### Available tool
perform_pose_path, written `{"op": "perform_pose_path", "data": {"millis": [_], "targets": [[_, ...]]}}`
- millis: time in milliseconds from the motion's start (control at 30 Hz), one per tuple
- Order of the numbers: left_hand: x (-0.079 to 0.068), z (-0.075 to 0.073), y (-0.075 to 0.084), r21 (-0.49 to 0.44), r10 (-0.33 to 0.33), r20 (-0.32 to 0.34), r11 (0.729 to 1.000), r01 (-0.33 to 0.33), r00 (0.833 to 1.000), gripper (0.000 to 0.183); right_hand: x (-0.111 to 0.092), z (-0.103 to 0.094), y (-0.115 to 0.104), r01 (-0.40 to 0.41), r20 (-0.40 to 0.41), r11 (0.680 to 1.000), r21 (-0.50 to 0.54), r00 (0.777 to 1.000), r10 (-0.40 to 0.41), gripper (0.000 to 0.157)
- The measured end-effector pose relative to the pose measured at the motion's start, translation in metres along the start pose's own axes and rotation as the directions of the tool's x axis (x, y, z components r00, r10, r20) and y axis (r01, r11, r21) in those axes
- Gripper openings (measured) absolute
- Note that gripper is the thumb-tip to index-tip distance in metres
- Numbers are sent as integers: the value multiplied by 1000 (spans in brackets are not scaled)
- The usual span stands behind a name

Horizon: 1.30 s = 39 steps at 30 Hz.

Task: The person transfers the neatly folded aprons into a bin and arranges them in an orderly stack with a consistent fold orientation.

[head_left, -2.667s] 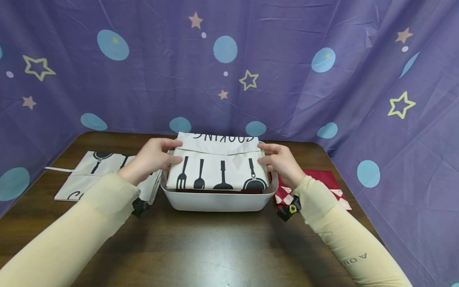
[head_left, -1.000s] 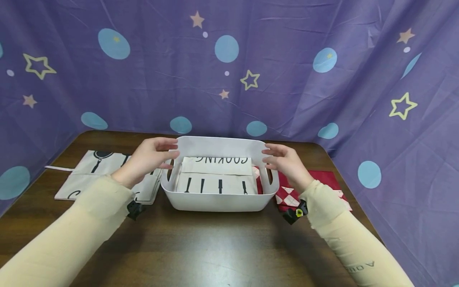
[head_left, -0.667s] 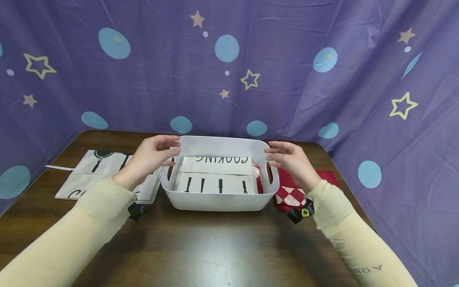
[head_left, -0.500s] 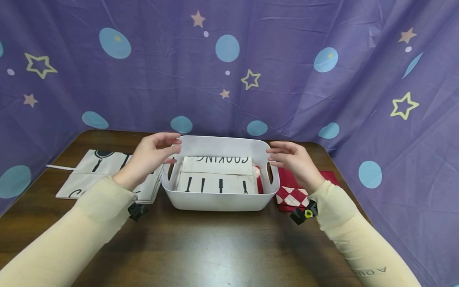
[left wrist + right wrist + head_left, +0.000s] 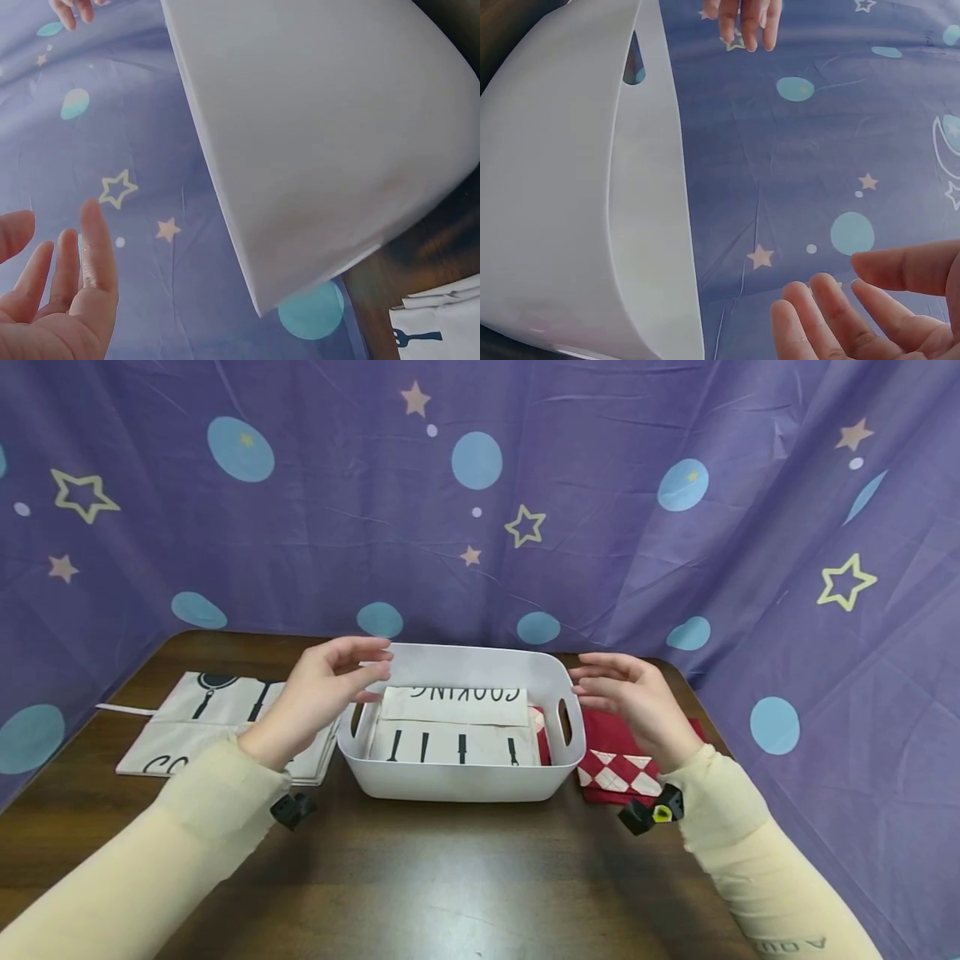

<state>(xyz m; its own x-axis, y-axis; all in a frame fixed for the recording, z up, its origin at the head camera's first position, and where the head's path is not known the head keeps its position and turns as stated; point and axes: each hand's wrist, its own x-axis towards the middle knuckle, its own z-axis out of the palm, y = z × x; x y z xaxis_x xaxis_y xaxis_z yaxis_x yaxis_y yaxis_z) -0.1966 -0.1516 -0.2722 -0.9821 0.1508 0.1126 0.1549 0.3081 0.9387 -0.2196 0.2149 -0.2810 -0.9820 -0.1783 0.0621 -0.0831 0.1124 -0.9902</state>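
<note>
Left hand (image 5: pixel 66 319), white bin (image 5: pixel 322 150), starry curtain (image 5: pixel 146 161)

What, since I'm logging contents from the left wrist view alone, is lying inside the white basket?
Observer: The head view shows a folded white cloth with dark lettering inside the basket.
Operator: Anything else in there?
Observer: Yes, a strip of red-and-white fabric shows at that cloth's right edge.
Operator: And outside, to the basket's right?
Observer: A red cloth with a diamond-patterned band, partly hidden from the head camera.

Even light, pale glare on table (image 5: pixel 450 881) (soft shadows either side), duller wrist views
</note>
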Motion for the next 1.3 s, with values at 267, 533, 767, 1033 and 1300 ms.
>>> {"op": "perform_pose_path", "data": {"millis": [267,533,767,1033,1300], "targets": [[-7,9,5,-12,10,5,1000,-10,1000,45,-11,-1,-3,25,-5,999,29,1000,-25,41],[-16,19,12,-43,46,28,998,-45,999,44,-22,1,-4,98,17,994,55,995,-99,29],[-26,32,22,-56,98,66,994,-95,993,41,-34,2,-8,121,10,989,84,992,-122,27],[-34,47,28,-78,103,110,992,-94,989,38,-51,3,-12,162,-4,971,177,987,-163,26],[-43,59,29,-92,158,154,985,-145,975,38,-63,2,-8,160,-26,967,200,987,-158,27]]}}
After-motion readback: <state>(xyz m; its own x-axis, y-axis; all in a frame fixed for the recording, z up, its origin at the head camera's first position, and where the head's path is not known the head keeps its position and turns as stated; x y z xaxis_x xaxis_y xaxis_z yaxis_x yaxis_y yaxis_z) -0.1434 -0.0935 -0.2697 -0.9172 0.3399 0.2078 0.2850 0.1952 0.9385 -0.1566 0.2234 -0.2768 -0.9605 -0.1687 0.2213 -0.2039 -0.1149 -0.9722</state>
